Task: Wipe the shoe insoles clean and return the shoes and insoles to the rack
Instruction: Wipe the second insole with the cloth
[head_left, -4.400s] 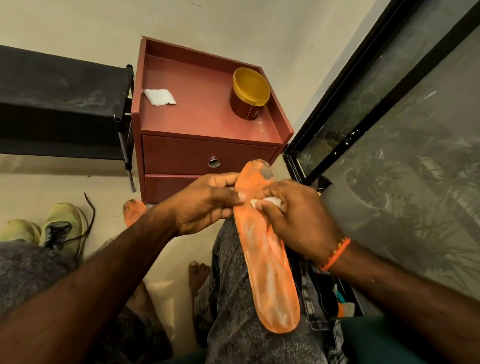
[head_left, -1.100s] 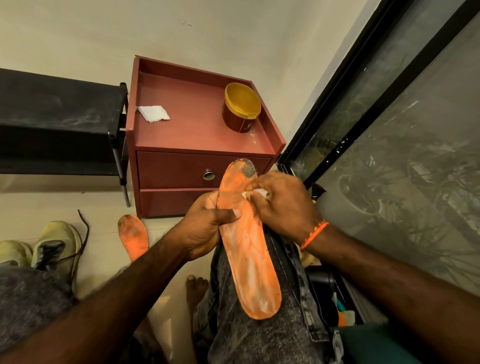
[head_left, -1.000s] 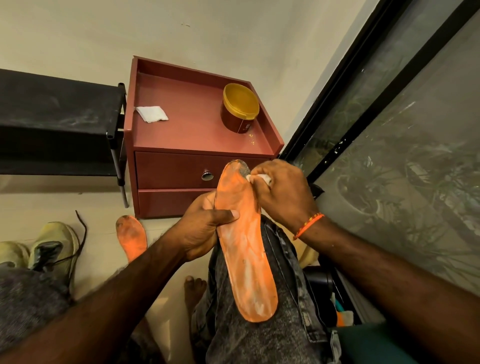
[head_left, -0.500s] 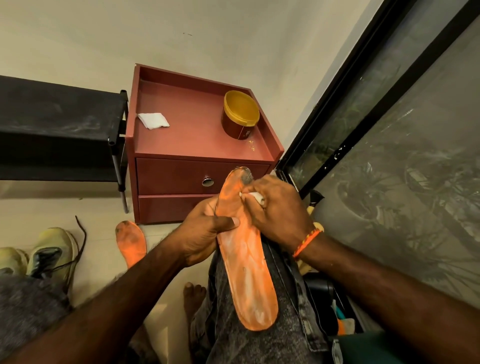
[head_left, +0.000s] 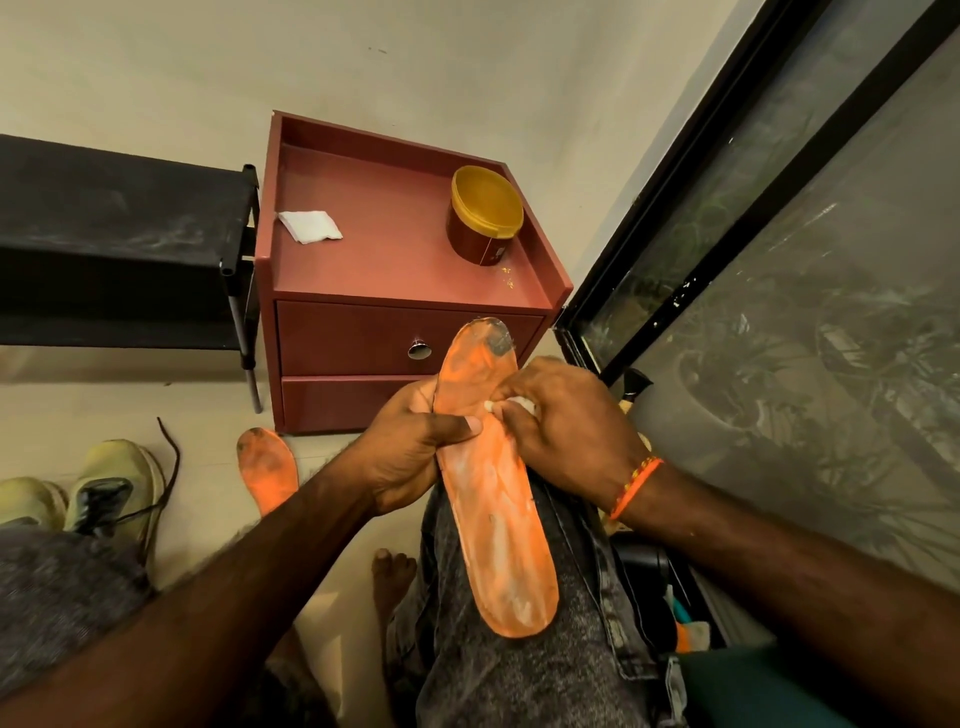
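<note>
Left hand (head_left: 410, 447) grips insole (head_left: 493, 499); right hand (head_left: 561, 421) pinches wipe (head_left: 519, 404); lidded jar (head_left: 483, 218) on cabinet (head_left: 395, 270).

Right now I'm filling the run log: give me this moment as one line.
step: wiping | left hand: grips orange insole on knee | right hand: pinches white wipe, rubbing insole | second insole: floor

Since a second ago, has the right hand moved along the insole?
Yes. The right hand, pinching the white wipe, has slid down the insole from near its grey-smudged tip to level with the left hand's thumb.
</note>
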